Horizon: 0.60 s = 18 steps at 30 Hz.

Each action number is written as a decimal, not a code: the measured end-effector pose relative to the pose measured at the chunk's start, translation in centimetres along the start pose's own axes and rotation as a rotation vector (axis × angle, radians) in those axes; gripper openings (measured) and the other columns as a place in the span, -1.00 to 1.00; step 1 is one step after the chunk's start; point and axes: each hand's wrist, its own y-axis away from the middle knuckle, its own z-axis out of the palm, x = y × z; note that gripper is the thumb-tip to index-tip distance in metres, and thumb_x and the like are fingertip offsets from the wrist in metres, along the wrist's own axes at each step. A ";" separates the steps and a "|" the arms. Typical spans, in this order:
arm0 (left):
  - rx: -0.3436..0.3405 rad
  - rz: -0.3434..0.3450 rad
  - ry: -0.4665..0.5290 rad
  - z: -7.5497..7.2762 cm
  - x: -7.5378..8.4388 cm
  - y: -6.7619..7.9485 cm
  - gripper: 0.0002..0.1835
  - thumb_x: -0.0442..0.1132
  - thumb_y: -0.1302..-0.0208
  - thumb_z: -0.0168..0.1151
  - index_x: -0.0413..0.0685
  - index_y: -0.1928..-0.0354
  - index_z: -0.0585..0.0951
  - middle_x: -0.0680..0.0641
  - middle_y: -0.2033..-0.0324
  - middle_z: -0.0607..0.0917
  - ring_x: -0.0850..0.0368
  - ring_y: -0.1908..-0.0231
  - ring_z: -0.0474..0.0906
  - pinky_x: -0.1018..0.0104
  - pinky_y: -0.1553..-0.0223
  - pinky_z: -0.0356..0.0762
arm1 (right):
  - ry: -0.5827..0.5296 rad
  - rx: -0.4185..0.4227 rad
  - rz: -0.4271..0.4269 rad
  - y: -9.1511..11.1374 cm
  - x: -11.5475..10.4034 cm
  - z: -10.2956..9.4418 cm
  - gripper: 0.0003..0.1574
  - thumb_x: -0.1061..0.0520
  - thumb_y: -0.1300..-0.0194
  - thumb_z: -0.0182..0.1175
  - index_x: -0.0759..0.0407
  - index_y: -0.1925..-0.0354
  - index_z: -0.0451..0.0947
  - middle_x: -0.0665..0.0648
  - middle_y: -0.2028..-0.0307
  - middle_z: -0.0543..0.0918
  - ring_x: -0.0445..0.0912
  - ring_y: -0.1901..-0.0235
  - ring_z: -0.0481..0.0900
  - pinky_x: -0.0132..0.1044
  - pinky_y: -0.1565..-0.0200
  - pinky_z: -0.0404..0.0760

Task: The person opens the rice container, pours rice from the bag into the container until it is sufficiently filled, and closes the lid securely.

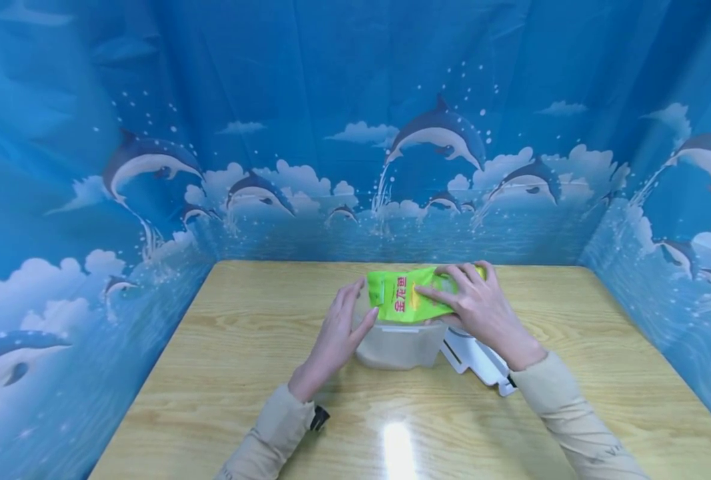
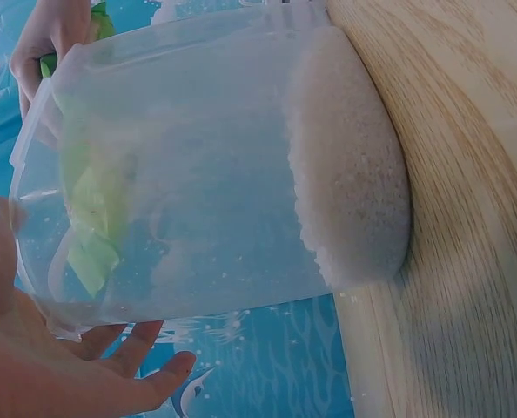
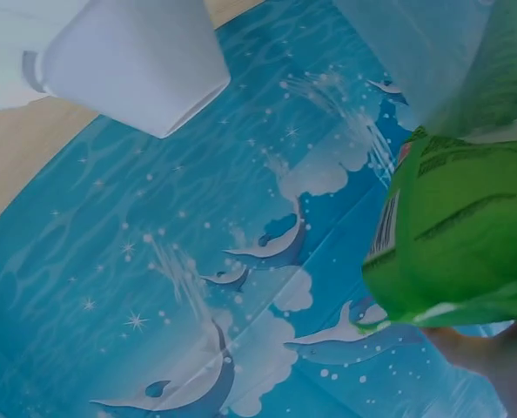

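Note:
My right hand (image 1: 481,307) grips a bright green bag (image 1: 403,293) with pink lettering, which lies tilted over a translucent plastic container (image 1: 394,350). In the left wrist view, the bag's open end (image 2: 97,231) hangs inside the container's mouth. White rice (image 2: 350,165) fills the container's bottom part. My left hand (image 1: 340,327) is at the container's left side, by the rim, its fingers spread and fairly straight. The right wrist view has the back of the green bag (image 3: 459,226) with a barcode; the fingers under it are partly hidden.
A white plastic lid (image 1: 478,360) lies on the wooden table (image 1: 241,373), right of the container. A white cup-shaped piece (image 3: 137,70) appears in the right wrist view. Blue dolphin-print curtains (image 1: 331,133) stand behind and beside the table. A few loose grains lie near the container's base.

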 end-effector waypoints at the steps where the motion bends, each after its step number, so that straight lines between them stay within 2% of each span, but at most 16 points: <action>1: 0.000 -0.001 -0.001 0.0 0.0 0.0 -0.26 0.09 -0.52 0.07 -0.05 -0.57 0.13 -0.18 -0.44 0.33 -0.13 -0.41 0.29 -0.16 -0.39 0.32 | -0.006 0.005 -0.003 0.1 0.1 0.1 -0.29 -0.45 -0.14 0.20 -0.21 -0.15 0.70 0.25 -0.04 0.61 0.19 0.03 0.55 0.23 0.08 0.52; 5: 0.000 -0.006 -0.004 0.1 0.0 -0.1 -0.26 0.11 -0.52 0.06 -0.04 -0.57 0.13 -0.17 -0.44 0.32 -0.13 -0.41 0.30 -0.16 -0.39 0.32 | -0.035 0.021 -0.023 0.1 0.2 0.2 -0.30 -0.44 -0.36 -0.06 -0.16 -0.15 0.69 0.27 -0.05 0.63 0.20 0.02 0.56 0.17 0.10 0.54; 7: -0.002 -0.011 -0.002 0.0 0.0 -0.1 -0.26 0.11 -0.53 0.06 -0.03 -0.58 0.13 -0.17 -0.45 0.31 -0.13 -0.41 0.29 -0.16 -0.39 0.31 | -0.031 0.024 -0.046 0.0 0.3 0.1 -0.31 -0.42 -0.39 -0.10 -0.15 -0.15 0.70 0.28 -0.03 0.63 0.20 0.04 0.56 0.15 0.09 0.55; 8: -0.003 -0.012 -0.001 0.0 0.1 -0.1 -0.26 0.10 -0.53 0.06 -0.03 -0.58 0.13 -0.17 -0.45 0.31 -0.13 -0.41 0.28 -0.16 -0.40 0.31 | -0.026 0.022 -0.057 0.0 0.4 0.0 -0.34 -0.40 -0.39 -0.05 -0.14 -0.15 0.70 0.28 -0.02 0.64 0.19 0.05 0.57 0.14 0.09 0.56; 10: -0.005 -0.015 0.003 0.0 0.1 -0.1 -0.26 0.09 -0.53 0.07 -0.03 -0.58 0.13 -0.17 -0.45 0.31 -0.13 -0.42 0.28 -0.16 -0.40 0.30 | -0.010 0.011 -0.078 -0.2 0.5 -0.1 -0.43 -0.30 -0.25 0.22 -0.14 -0.14 0.71 0.27 -0.01 0.64 0.18 0.06 0.57 0.10 0.08 0.57; 13: -0.010 -0.022 0.005 -0.1 0.2 -0.1 -0.26 0.09 -0.53 0.07 -0.03 -0.58 0.12 -0.18 -0.46 0.30 -0.14 -0.42 0.27 -0.18 -0.40 0.30 | 0.026 -0.010 -0.116 -0.5 0.5 -0.3 -0.32 -0.10 0.04 0.53 -0.19 -0.14 0.70 0.23 -0.01 0.65 0.14 0.07 0.57 0.05 0.11 0.58; 15: -0.015 -0.029 0.004 -0.1 0.2 -0.1 -0.26 0.09 -0.53 0.07 -0.02 -0.58 0.11 -0.17 -0.46 0.29 -0.14 -0.42 0.27 -0.18 -0.39 0.30 | 0.060 -0.030 -0.142 -0.8 0.4 -0.5 -0.25 0.01 0.11 0.60 -0.23 -0.14 0.70 0.19 -0.01 0.65 0.11 0.08 0.57 0.00 0.15 0.57; 18: -0.020 -0.037 0.005 -0.1 0.3 0.0 -0.25 0.09 -0.53 0.07 0.00 -0.59 0.10 -0.17 -0.47 0.28 -0.14 -0.42 0.28 -0.18 -0.38 0.31 | 0.115 -0.065 -0.183 -1.1 0.2 -0.9 -0.21 0.16 0.11 0.61 -0.26 -0.15 0.69 0.15 -0.01 0.63 0.08 0.12 0.54 -0.05 0.19 0.54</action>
